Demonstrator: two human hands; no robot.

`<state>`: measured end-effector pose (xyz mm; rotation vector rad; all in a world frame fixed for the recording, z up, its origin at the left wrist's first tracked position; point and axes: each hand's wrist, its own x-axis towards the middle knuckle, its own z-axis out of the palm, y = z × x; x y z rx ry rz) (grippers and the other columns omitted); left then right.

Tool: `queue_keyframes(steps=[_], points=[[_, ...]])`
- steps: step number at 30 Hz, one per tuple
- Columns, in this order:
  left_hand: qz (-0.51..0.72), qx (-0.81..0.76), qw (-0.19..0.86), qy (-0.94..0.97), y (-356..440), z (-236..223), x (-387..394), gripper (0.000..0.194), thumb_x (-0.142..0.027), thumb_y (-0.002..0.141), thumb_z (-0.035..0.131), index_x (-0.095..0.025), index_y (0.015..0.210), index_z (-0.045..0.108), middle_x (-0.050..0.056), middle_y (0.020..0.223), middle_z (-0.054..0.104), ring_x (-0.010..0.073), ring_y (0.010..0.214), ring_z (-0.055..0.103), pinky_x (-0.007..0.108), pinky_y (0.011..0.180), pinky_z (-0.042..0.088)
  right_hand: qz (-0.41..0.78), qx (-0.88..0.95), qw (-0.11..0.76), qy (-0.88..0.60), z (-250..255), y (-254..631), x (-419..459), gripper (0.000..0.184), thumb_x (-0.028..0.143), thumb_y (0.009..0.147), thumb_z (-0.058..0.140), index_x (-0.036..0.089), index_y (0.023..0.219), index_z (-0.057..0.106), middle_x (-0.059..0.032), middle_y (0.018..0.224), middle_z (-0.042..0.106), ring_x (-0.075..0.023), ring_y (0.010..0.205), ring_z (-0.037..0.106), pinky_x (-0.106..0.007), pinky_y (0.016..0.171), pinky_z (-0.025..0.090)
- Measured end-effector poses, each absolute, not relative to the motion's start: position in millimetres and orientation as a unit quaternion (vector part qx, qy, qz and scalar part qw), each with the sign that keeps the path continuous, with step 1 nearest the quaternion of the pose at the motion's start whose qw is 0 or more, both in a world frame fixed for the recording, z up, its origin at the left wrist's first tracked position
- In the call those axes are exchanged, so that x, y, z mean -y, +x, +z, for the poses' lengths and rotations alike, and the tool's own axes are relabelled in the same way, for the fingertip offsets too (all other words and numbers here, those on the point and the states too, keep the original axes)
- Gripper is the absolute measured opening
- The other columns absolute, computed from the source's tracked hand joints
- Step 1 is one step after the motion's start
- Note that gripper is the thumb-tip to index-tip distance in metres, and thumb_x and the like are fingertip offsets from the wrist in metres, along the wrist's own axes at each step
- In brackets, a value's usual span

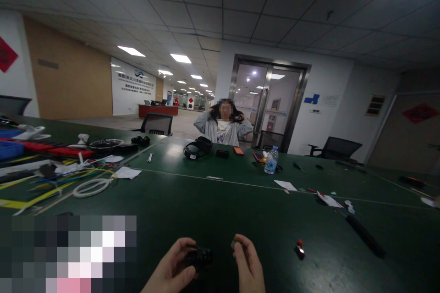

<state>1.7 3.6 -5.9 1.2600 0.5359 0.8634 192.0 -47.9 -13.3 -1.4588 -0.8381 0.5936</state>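
Near the front edge of the green table, my left hand (173, 269) is wrapped round a small black roundish object (202, 256); dim light hides its exact kind. To its right, my right hand (249, 266) pinches a tiny greyish piece (235, 242) between thumb and fingertips, apart from the black object. What that piece is, I cannot make out. Farther right on the table lies a small silver and black item with a red tip (299, 249).
A long black-handled tool (365, 235) lies at right. Across the table are a water bottle (271, 161), a black headset-like strap (198, 147) and a seated person (223, 130) with both hands raised to the hair. Cables (91, 187) and tools crowd the left side.
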Motion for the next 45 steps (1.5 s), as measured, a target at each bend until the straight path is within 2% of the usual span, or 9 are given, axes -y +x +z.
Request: queue_keyframes(steps=[11, 16, 21, 27, 32, 37, 45], points=[[0.398, -0.233, 0.683, 0.566, 3.7, -9.8, -3.4, 0.049, -0.048, 0.064, 0.070, -0.026, 0.102, 0.049, 0.004, 0.093, 0.064, 0.0236, 0.087, 0.057, 0.036, 0.073, 0.042, 0.295, 0.385, 0.666, -0.567, -5.8, 179.3, 48.3, 0.047, 0.058, 0.065, 0.063, 0.020, 0.093, 0.065, -0.0075, 0.091, 0.069, -0.0268, 0.090, 0.062, -0.033, 0.074, 0.049], [0.390, -0.198, 0.701, 0.564, 6.8, -11.8, -4.6, 0.049, -0.045, 0.064, 0.073, -0.025, 0.102, 0.049, 0.003, 0.090, 0.066, 0.0202, 0.080, 0.059, 0.033, 0.070, 0.041, 0.271, 0.487, 0.611, -0.562, -13.3, 181.5, 50.0, 0.040, 0.052, 0.071, 0.060, 0.021, 0.095, 0.066, -0.0069, 0.087, 0.069, -0.0236, 0.078, 0.063, -0.032, 0.070, 0.049], [0.383, -0.193, 0.704, 0.566, 7.4, -6.9, -2.2, 0.048, -0.041, 0.063, 0.074, -0.024, 0.101, 0.050, 0.003, 0.090, 0.066, 0.0227, 0.085, 0.059, 0.035, 0.073, 0.039, 0.240, 0.632, 0.533, -0.508, -11.1, 186.2, 52.4, 0.025, 0.038, 0.075, 0.060, 0.027, 0.097, 0.067, -0.0080, 0.099, 0.065, -0.0243, 0.091, 0.061, -0.033, 0.079, 0.049], [0.371, -0.198, 0.699, 0.579, 5.7, 0.0, 0.9, 0.048, -0.042, 0.063, 0.073, -0.024, 0.100, 0.049, 0.003, 0.088, 0.066, 0.0237, 0.086, 0.059, 0.035, 0.073, 0.037, 0.183, 0.639, 0.553, -0.503, -13.9, 177.0, 54.6, 0.024, 0.045, 0.073, 0.061, 0.031, 0.091, 0.068, -0.0082, 0.101, 0.062, -0.0273, 0.096, 0.059, -0.039, 0.083, 0.047], [0.366, -0.206, 0.693, 0.586, 5.8, 0.0, 0.8, 0.051, -0.046, 0.062, 0.073, -0.023, 0.100, 0.048, 0.003, 0.089, 0.065, 0.0228, 0.085, 0.059, 0.034, 0.072, 0.036, 0.225, 0.668, 0.497, -0.506, -13.4, 185.3, 53.7, 0.023, 0.035, 0.074, 0.063, 0.031, 0.096, 0.067, -0.0081, 0.106, 0.061, -0.0265, 0.099, 0.058, -0.037, 0.085, 0.047], [0.360, -0.203, 0.695, 0.589, 6.5, 5.0, 2.7, 0.051, -0.044, 0.061, 0.074, -0.022, 0.098, 0.047, 0.003, 0.088, 0.066, 0.0202, 0.081, 0.059, 0.030, 0.068, 0.035, 0.227, 0.668, 0.486, -0.515, -15.8, 190.4, 50.5, 0.024, 0.034, 0.075, 0.061, 0.030, 0.098, 0.066, -0.0081, 0.106, 0.061, -0.0259, 0.100, 0.058, -0.036, 0.087, 0.046], [0.366, -0.199, 0.691, 0.590, 5.2, -1.9, 0.0, 0.048, -0.040, 0.064, 0.073, -0.022, 0.100, 0.047, 0.005, 0.093, 0.066, 0.0226, 0.085, 0.059, 0.032, 0.071, 0.036, 0.204, 0.615, 0.542, -0.535, -16.7, 178.9, 53.3, 0.024, 0.045, 0.071, 0.061, 0.028, 0.086, 0.069, -0.0087, 0.099, 0.063, -0.0267, 0.095, 0.059, -0.037, 0.084, 0.045]])
